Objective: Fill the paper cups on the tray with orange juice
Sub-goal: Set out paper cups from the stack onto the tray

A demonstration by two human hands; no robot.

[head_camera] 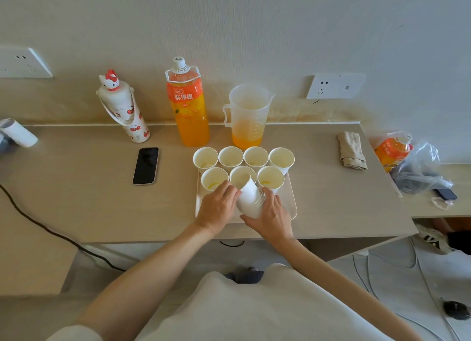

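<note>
Cups (256, 157) stand upright on the tray (293, 206), seven of them: four along the far edge and three in front. Two of the front ones show a trace of orange at the bottom, and none looks filled. The near strip of the tray is bare.

Over that strip we hold a nested stack (248, 198), tilted with the bases pointing up and away and the rims toward us. Our right hand (271, 214) wraps the rim end, fingers curled round it. Our left hand (218, 205) closes on the left side of the stack near its upper end. How many cups the stack holds we cannot tell.

We judge the step to be freeing one cup to add to the tray, with pouring yet to come. To do it well, we let the right hand anchor the rims while the left draws off only the outermost cup, with a slight twist and a light squeeze so the thin wall does not buckle. The front row sits just beyond our knuckles, so we pull toward ourselves, not forward.

The jug (248, 126), with a little juice in it, and the bottle (190, 111) wait behind the tray.
</note>
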